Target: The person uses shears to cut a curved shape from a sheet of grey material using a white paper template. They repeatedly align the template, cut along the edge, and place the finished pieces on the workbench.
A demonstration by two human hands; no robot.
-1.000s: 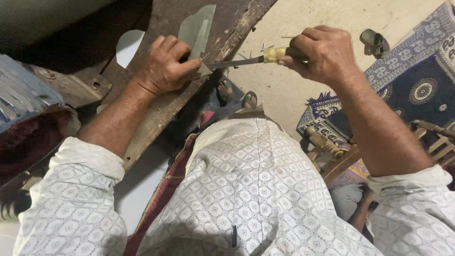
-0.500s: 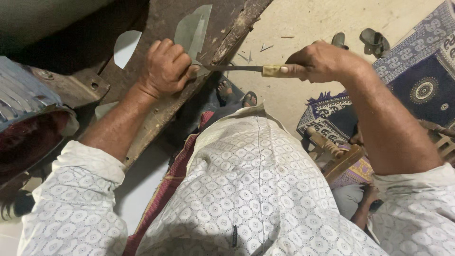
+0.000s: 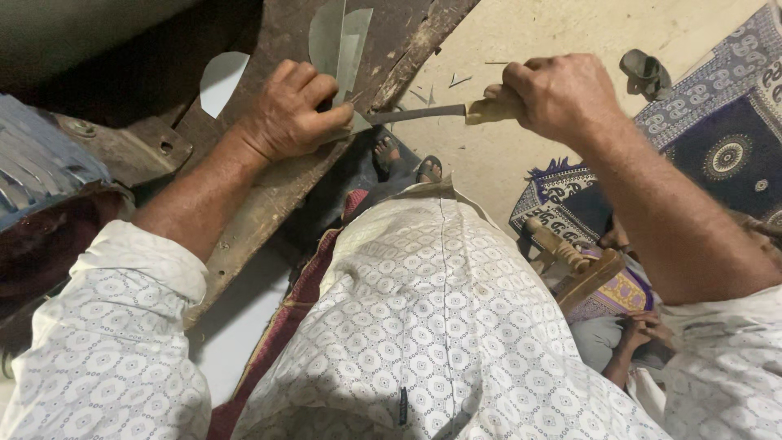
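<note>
On the far-left plank (image 3: 269,195), a rough dark wooden board running diagonally, the left hand (image 3: 289,114) presses down w/ fingers curled together onto a thin pale sheet (image 3: 346,41). 2 such sheet pieces show: this upright curved one by the fingers, and 1 rounded offcut (image 3: 221,77) lying further left on the plank. The right hand (image 3: 558,94) is fisted tight round the pale handle of 1 knife (image 3: 415,114); its flat dark metal blade runs left, tip touching the sheet just beside the left thumb. Sandy floor (image 3: 521,41) behind, a few thin slivers on it. 1 patterned blue rug (image 3: 717,138) at right, 1 wooden frame (image 3: 570,265) near its edge. No containers seen.
</note>
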